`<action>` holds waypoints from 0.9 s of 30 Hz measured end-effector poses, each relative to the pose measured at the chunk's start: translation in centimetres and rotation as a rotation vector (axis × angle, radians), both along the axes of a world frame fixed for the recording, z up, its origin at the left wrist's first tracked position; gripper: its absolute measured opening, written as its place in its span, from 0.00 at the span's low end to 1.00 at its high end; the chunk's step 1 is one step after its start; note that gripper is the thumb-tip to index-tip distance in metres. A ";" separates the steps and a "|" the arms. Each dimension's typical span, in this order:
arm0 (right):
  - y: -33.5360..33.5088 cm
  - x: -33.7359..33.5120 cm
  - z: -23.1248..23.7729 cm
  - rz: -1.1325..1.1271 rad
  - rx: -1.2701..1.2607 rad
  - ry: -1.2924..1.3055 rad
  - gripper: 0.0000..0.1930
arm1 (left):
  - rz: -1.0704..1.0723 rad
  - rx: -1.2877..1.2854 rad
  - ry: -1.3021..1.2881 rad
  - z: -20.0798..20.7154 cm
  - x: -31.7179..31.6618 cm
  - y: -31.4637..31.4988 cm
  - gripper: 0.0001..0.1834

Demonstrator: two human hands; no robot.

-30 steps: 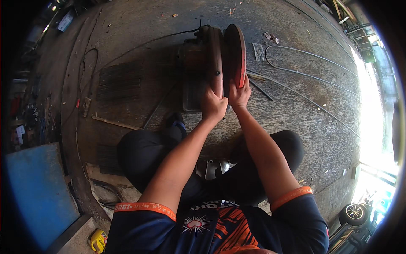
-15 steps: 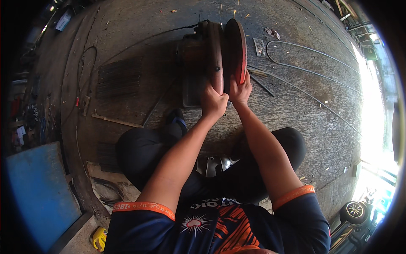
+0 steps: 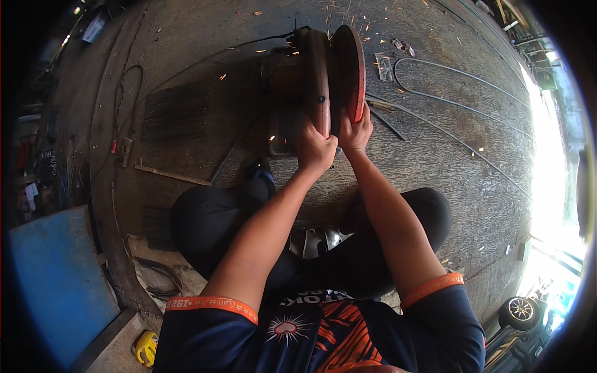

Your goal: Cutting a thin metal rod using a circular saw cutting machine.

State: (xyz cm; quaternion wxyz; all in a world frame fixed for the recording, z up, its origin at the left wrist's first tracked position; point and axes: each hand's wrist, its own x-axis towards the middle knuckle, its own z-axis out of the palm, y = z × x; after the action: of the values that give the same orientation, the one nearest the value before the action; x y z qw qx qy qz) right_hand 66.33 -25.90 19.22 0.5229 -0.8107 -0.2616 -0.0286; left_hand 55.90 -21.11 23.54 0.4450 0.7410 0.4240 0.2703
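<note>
A motor-driven grinding machine (image 3: 283, 74) stands on the floor ahead of me, with a curved brown-red rim (image 3: 319, 81) beside a large dark disc with a red edge (image 3: 359, 74). My left hand (image 3: 318, 148) is closed at the near end of the brown-red rim. Close beside it, my right hand (image 3: 356, 132) is closed at the lower edge of the red-edged disc, fingers curled upward. What either hand grips between these two round parts is hidden. Orange sparks (image 3: 367, 28) fly around the machine's far end, and a few fall to its left.
Thin rods (image 3: 174, 115) lie in a row on the left. A long bent metal rod (image 3: 448, 67) curves across the floor to the right. Small shiny metal parts (image 3: 314, 241) lie between my crossed legs. A blue panel (image 3: 62, 286) and a yellow tape measure (image 3: 146, 348) are lower left.
More sparks show now, spread wider around the machine's far end and to its left. Hands, rim and disc have shifted very slightly to the right in the picture.
</note>
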 end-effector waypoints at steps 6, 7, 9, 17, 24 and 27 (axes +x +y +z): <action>0.0 -0.1 0.0 -0.005 -0.002 -0.004 0.27 | -0.008 -0.003 0.026 0.2 -0.1 -0.1 0.26; 0.0 -0.1 0.0 -0.004 0.002 -0.008 0.27 | -0.011 -0.002 0.023 0.2 -0.1 0.0 0.26; 0.0 -0.1 0.1 -0.002 0.005 -0.012 0.26 | -0.014 -0.002 0.021 0.1 -0.1 0.0 0.27; 0.0 -0.1 -0.1 -0.013 0.012 -0.002 0.27 | -0.012 -0.008 0.003 0.1 -0.1 -0.1 0.27; -0.1 0.0 -0.1 -0.005 -0.020 0.002 0.27 | -0.012 -0.036 0.007 0.3 -0.1 -0.1 0.25; -0.1 0.0 -0.1 -0.008 -0.028 0.007 0.27 | -0.008 0.007 -0.008 0.4 -0.1 -0.1 0.25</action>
State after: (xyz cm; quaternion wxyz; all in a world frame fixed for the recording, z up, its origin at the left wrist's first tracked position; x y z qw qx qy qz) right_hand 66.28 -25.97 19.14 0.5122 -0.8193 -0.2567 -0.0240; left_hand 55.82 -21.17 23.89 0.4454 0.7431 0.4182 0.2730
